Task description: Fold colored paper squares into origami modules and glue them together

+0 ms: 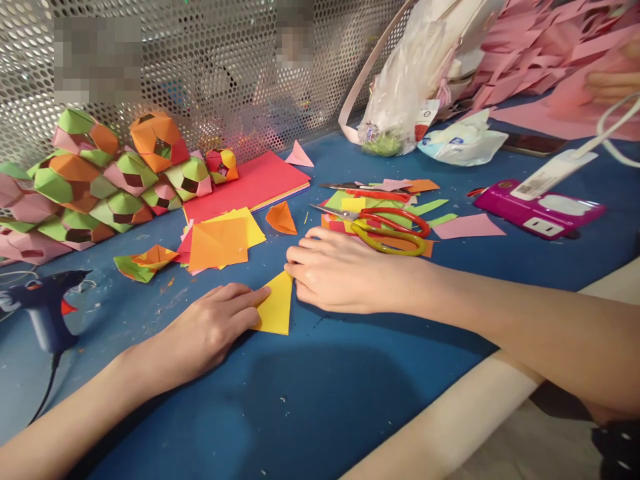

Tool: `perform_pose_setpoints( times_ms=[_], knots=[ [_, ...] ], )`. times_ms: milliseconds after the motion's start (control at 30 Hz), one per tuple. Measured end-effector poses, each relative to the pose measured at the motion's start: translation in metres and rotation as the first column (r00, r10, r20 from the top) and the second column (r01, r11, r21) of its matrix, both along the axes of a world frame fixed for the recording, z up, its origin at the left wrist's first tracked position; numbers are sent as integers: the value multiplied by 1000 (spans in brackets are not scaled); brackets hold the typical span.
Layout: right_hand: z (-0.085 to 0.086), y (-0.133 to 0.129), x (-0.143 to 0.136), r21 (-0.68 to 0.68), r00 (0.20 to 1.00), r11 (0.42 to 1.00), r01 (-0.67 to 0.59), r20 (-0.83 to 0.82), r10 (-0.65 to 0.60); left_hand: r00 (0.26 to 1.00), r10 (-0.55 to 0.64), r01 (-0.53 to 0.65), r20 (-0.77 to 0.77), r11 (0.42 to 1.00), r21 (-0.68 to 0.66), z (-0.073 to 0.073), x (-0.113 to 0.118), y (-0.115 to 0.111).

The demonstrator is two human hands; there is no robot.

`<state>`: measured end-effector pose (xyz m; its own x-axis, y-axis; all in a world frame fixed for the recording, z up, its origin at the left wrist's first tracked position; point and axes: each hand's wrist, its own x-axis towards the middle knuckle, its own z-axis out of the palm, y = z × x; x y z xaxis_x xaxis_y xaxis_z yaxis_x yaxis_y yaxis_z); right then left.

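One yellow paper (277,310), folded to a slanted shape, flat on blue bench (330,413), between left hand (210,328) and right hand (337,275). Left: fingers close together, tips pressed down on paper. Right: fingers curled and bunched at its upper corner; thumb hidden, cannot tell whether pinching. Beyond left hand, orange squares (217,245) overlapping yellow ones. Just past right hand, scissors handles (419,249), red and yellow, among coloured scraps (470,226). Far left, blue glue gun (41,321). Before perforated screen (210,33), folded-paper balls (73,179) in a pile, beside red sheets (255,181). Off right, magenta box (515,212).
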<state>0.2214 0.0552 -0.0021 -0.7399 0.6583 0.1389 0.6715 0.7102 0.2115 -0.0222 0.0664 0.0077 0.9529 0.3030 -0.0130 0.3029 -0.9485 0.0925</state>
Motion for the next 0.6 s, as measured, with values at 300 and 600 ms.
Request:
perform_pose_setpoints(
  times_ms=[300,600],
  knots=[
    [-17,-19,-28,132,967,966,220,-158,-199,1000,-4,3,-14,999,-39,4,-3,0],
    [-15,-24,-31,161,982,978,130,-154,-105,1000,15,-16,-21,998,-57,9,-3,-2]
  ],
)
